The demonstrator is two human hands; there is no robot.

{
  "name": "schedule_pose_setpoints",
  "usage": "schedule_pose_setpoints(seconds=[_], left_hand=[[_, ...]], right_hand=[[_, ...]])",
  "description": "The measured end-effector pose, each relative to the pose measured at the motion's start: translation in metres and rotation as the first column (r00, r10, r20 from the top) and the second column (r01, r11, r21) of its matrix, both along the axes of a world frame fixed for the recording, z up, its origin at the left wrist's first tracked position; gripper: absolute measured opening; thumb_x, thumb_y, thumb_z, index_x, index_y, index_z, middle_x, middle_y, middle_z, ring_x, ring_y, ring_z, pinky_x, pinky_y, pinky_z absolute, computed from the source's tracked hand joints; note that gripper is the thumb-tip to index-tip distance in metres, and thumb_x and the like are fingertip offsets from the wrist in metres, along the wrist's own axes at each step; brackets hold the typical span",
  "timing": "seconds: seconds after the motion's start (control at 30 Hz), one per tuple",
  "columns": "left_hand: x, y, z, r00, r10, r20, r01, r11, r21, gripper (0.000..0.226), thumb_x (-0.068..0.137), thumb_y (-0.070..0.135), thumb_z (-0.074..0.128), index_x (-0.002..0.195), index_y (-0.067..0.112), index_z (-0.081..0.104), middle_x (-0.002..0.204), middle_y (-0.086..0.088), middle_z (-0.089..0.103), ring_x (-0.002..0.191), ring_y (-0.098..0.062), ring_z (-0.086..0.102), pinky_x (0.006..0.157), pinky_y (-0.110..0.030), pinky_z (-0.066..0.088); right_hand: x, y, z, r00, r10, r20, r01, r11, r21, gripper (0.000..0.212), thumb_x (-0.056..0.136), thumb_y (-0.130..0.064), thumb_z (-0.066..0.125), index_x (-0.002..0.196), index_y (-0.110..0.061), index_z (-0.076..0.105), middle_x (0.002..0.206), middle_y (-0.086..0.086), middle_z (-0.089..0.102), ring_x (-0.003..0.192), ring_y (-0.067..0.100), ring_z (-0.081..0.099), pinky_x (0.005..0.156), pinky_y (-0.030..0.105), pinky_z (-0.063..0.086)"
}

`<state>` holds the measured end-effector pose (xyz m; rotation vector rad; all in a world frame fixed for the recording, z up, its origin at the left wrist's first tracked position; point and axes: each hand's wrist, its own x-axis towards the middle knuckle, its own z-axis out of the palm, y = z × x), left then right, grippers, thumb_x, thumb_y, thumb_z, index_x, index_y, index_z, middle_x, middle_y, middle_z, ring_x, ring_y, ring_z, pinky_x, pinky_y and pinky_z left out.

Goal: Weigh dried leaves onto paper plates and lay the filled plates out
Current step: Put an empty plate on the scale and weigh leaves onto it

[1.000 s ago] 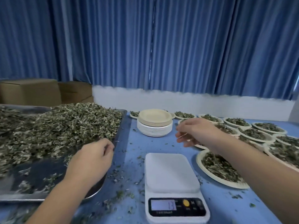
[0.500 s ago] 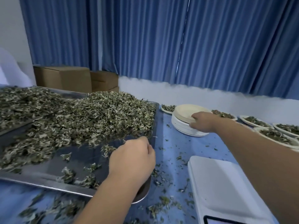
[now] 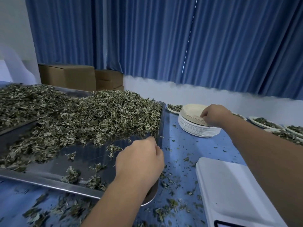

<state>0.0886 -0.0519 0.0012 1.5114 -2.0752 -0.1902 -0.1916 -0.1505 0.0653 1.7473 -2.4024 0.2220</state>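
Observation:
A heap of dried leaves (image 3: pixel 101 117) fills a steel tray (image 3: pixel 49 182) on the left of the blue table. My left hand (image 3: pixel 141 161) hovers over the tray's near right corner, fingers curled; whether it holds leaves is hidden. A stack of empty paper plates (image 3: pixel 195 126) stands at the middle back. My right hand (image 3: pixel 213 115) rests on the stack and pinches the rim of the top plate. The white scale (image 3: pixel 229 190) sits at the lower right, its platform bare. Filled plates (image 3: pixel 262 122) lie at the far right.
Loose leaf bits (image 3: pixel 173 182) litter the blue table between tray and scale. A second tray of leaves (image 3: pixel 24 102) lies at the far left. Cardboard boxes (image 3: pixel 68 77) stand behind the trays against a blue curtain. One filled plate (image 3: pixel 173 108) sits behind the stack.
My right hand reached from above the filled plates to the plate stack and took hold of the top plate's rim. The view swung left. My left hand stayed by the tray corner.

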Motion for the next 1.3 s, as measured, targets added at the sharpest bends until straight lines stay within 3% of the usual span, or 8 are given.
schedule_pose_setpoints(seconds=[0.2, 0.33, 0.4, 0.47, 0.7, 0.87, 1.13, 1.3], left_hand=[[-0.001, 0.000, 0.000, 1.000, -0.010, -0.002, 0.010, 1.000, 0.007, 0.020, 0.096, 0.031, 0.039, 0.093, 0.026, 0.058, 0.072, 0.005, 0.062, 0.061, -0.017, 0.061, 0.051, -0.028, 0.045], [-0.001, 0.000, 0.000, 1.000, -0.015, -0.005, 0.015, 1.000, 0.005, 0.020, 0.096, 0.032, 0.039, 0.093, 0.026, 0.058, 0.070, 0.006, 0.061, 0.059, -0.017, 0.060, 0.050, -0.027, 0.043], [-0.001, -0.001, -0.001, 1.000, -0.014, -0.003, 0.014, 1.000, 0.001, 0.020, 0.096, 0.032, 0.039, 0.094, 0.026, 0.057, 0.071, 0.006, 0.061, 0.061, -0.017, 0.060, 0.051, -0.027, 0.043], [-0.001, 0.000, -0.001, 1.000, -0.015, -0.004, 0.015, 1.000, 0.001, 0.020, 0.096, 0.033, 0.039, 0.094, 0.026, 0.057, 0.072, 0.006, 0.061, 0.062, -0.017, 0.060, 0.052, -0.028, 0.045], [-0.001, -0.001, -0.001, 1.000, -0.017, -0.010, 0.017, 1.000, -0.008, 0.020, 0.096, 0.032, 0.039, 0.094, 0.025, 0.057, 0.072, 0.005, 0.061, 0.061, -0.018, 0.061, 0.053, -0.028, 0.047], [-0.001, -0.001, -0.002, 1.000, -0.023, -0.011, 0.023, 1.000, -0.011, 0.020, 0.096, 0.031, 0.039, 0.093, 0.025, 0.058, 0.072, 0.005, 0.062, 0.061, -0.017, 0.060, 0.053, -0.028, 0.047], [0.002, 0.001, -0.001, 1.000, -0.012, -0.021, 0.012, 1.000, 0.019, 0.021, 0.096, 0.031, 0.040, 0.086, 0.026, 0.059, 0.070, 0.004, 0.062, 0.059, -0.018, 0.059, 0.050, -0.027, 0.043], [0.008, 0.004, -0.001, 0.999, 0.009, -0.040, -0.007, 0.999, 0.035, 0.021, 0.095, 0.032, 0.041, 0.086, 0.029, 0.060, 0.068, 0.004, 0.062, 0.058, -0.018, 0.058, 0.048, -0.025, 0.038]], right_hand=[[-0.002, -0.001, 0.002, 1.000, 0.009, -0.017, -0.008, 1.000, 0.017, 0.029, 0.090, -0.017, 0.048, 0.102, -0.027, 0.072, 0.114, -0.005, 0.065, 0.110, 0.023, 0.055, 0.093, 0.037, 0.049], [-0.004, -0.002, 0.001, 1.000, 0.007, -0.015, -0.007, 1.000, 0.001, 0.027, 0.087, -0.016, 0.049, 0.088, -0.029, 0.072, 0.101, -0.008, 0.067, 0.102, 0.022, 0.057, 0.084, 0.033, 0.050], [-0.006, -0.002, 0.000, 1.000, 0.007, -0.013, -0.008, 1.000, -0.017, 0.025, 0.086, -0.016, 0.049, 0.082, -0.020, 0.074, 0.094, -0.003, 0.070, 0.098, 0.027, 0.060, 0.079, 0.034, 0.051], [-0.009, -0.002, 0.000, 1.000, 0.008, -0.026, -0.009, 0.999, -0.045, 0.024, 0.086, -0.016, 0.051, 0.095, -0.011, 0.073, 0.103, 0.007, 0.070, 0.104, 0.029, 0.060, 0.085, 0.039, 0.052], [-0.018, 0.004, 0.005, 0.994, 0.063, -0.093, -0.074, 0.990, -0.124, 0.023, 0.088, -0.014, 0.050, 0.096, -0.009, 0.072, 0.103, 0.012, 0.069, 0.101, 0.030, 0.058, 0.080, 0.036, 0.049], [-0.009, 0.028, 0.003, 0.983, 0.178, -0.038, -0.182, 0.959, -0.218, 0.019, 0.091, -0.009, 0.055, 0.099, 0.001, 0.068, 0.100, 0.022, 0.065, 0.098, 0.038, 0.056, 0.086, 0.048, 0.049], [0.021, 0.152, -0.017, 0.885, 0.457, -0.085, -0.456, 0.818, -0.350, 0.013, 0.088, -0.006, 0.067, 0.096, -0.007, 0.077, 0.082, 0.002, 0.063, 0.083, 0.026, 0.053, 0.073, 0.021, 0.030], [0.025, 0.227, -0.021, 0.868, 0.494, 0.051, -0.463, 0.842, -0.277, 0.016, 0.085, -0.006, 0.069, 0.097, -0.013, 0.078, 0.085, -0.006, 0.065, 0.083, 0.013, 0.059, 0.075, 0.016, 0.039]])
